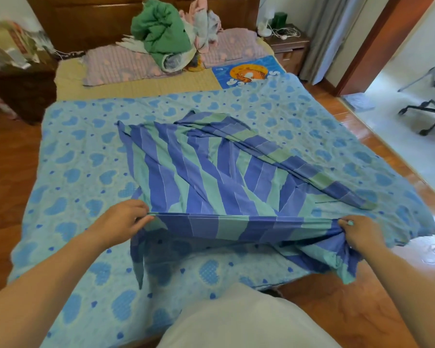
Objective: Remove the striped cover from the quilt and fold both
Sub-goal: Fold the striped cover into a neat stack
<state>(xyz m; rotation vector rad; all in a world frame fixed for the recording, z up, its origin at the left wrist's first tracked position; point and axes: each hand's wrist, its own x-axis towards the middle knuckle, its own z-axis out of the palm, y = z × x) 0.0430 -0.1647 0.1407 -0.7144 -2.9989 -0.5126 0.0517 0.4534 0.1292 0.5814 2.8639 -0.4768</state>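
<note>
White cloth (246, 320), likely the person's shirt, fills the bottom of the view, and two bare arms reach out from either side of it over the bed (141, 89).

On the bed lies the quilt (73, 172). It is light blue with darker blue hearts, and it is spread out flat, not folded. The striped cover (211, 172) lies on top of it, near the middle. It looks like the cover is already off the quilt, so that part of the job seems done. The folding is what is left. The cover is crumpled and twisted, with a few loose folds, so it looks like its folding has only just begun. The quilt has not been folded at all.

The left hand (121, 222) pinches the near edge of the cover at its left end, fingers curled onto the cloth. The right hand (359, 232) holds a bunched clump of the cover at the right end, fingers curled round it. Between the two hands the edge is pulled tight and straight, lifted a little off the quilt. Both arms reach forward, spread wide apart.
</note>
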